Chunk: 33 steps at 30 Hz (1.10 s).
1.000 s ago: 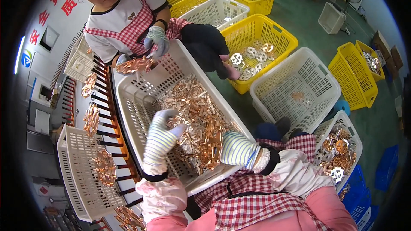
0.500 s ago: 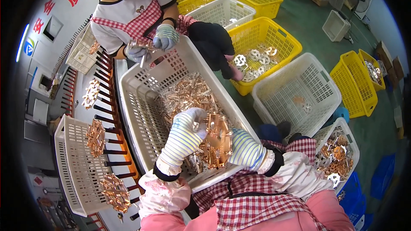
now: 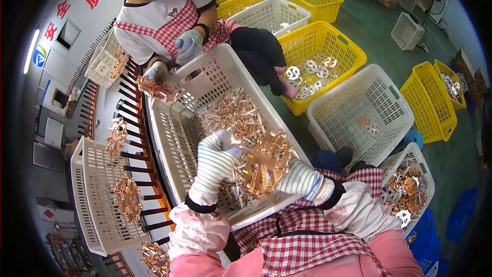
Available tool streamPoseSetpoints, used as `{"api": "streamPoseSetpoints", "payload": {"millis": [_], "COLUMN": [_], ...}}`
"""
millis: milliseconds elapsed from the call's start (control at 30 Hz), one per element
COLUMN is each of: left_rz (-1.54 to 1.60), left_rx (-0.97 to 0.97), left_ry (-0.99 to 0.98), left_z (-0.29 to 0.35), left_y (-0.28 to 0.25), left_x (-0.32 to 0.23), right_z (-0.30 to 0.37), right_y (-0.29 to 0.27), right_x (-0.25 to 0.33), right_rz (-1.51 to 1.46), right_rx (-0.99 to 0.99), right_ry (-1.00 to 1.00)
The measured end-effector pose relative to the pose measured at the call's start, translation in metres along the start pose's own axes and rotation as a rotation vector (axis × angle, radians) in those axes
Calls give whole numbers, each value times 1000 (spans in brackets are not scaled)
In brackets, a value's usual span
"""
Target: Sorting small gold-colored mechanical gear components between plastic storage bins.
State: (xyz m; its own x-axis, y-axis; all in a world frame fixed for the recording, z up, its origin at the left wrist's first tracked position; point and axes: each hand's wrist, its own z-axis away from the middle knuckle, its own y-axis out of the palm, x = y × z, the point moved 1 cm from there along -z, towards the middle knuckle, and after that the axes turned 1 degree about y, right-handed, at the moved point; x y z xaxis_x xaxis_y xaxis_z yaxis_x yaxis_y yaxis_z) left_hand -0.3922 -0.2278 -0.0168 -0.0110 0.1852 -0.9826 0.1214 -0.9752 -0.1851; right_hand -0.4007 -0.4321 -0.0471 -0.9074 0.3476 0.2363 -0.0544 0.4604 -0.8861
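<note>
My right hand (image 3: pixel 297 180), in a striped glove, grips the right edge of a copper-coloured ring-shaped metal part (image 3: pixel 262 168) with small metal pieces set around its rim. Close to the part's upper left is my left hand (image 3: pixel 212 161), gloved alike. Its fingers are bent and pressed together; what they may hold is hidden. Both hands are over a large grey-white crate (image 3: pixel 272 115), whose bottom is covered with loose copper and silver metal pieces (image 3: pixel 228 110).
Across the crate, a co-worker's gloved hand (image 3: pixel 156 72) holds another copper-coloured part (image 3: pixel 156 90). A conveyor with black prongs (image 3: pixel 138 169) runs along the left, carrying similar parts (image 3: pixel 127 197). Yellow baskets (image 3: pixel 353 54) and a white crate (image 3: pixel 361 110) stand right.
The held part has tilted in my right hand, and my left fingers have drawn slightly off it. Conveyor parts have shifted nearer. The co-worker's part has moved left and down toward the conveyor.
</note>
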Motion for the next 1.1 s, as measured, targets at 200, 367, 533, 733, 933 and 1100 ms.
{"api": "streamPoseSetpoints", "payload": {"millis": [200, 367, 533, 733, 933, 1100], "left_rz": [-50, -110, 82, -506, -85, -46], "left_rx": [378, 300, 223, -9, 241, 258], "left_ry": [-125, -77, -83, 460, 29, -29], "left_z": [9, 6, 4, 1, 8, 10], "left_y": [10, 10, 10, 0, 16, 27], "left_x": [-8, 5, 6, -1, -25, 0], "right_z": [5, -6, 1, 0, 14, 4], "right_y": [5, 2, 0, 7, 15, 9], "right_x": [8, 14, 10, 9, 3, 8], "right_rz": [-372, -370, -457, -621, -274, -324], "right_rx": [210, 72, 114, -88, 32, 116], "right_ry": [411, 545, 553, 451, 237, 360]}}
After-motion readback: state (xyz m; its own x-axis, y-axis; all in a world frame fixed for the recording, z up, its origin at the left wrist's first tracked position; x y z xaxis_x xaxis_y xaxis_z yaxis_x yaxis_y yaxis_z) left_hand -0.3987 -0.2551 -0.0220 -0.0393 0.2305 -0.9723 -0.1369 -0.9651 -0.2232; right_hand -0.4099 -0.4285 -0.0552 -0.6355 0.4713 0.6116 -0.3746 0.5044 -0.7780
